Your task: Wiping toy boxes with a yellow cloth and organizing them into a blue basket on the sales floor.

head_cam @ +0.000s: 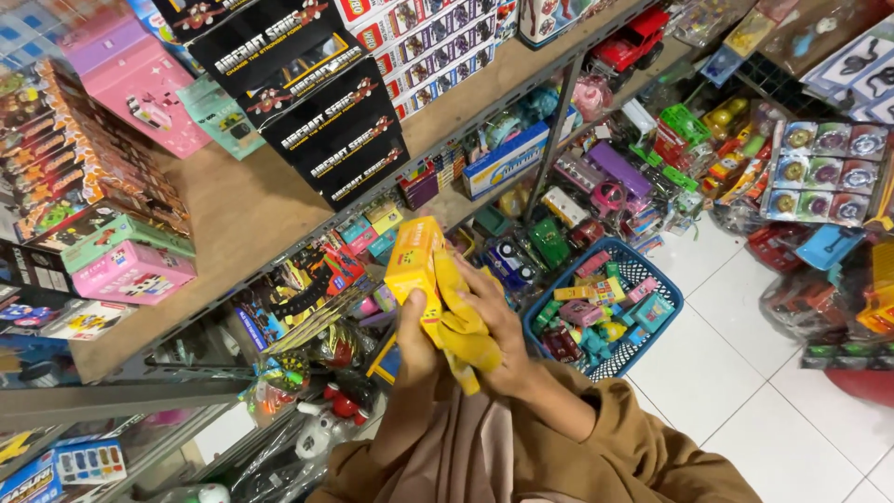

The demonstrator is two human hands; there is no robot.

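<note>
Clasped: left hand (416, 340) on yellow box (414, 265); right hand (498, 331) apparently pressing yellow cloth (463, 335) against it

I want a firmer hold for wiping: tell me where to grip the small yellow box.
Grip the yellow box by its long narrow sides near the lower end, coming from below, where the left hand already meets it. It stands tilted, top end free; the right hand presses the yellow cloth against its right face.
</note>
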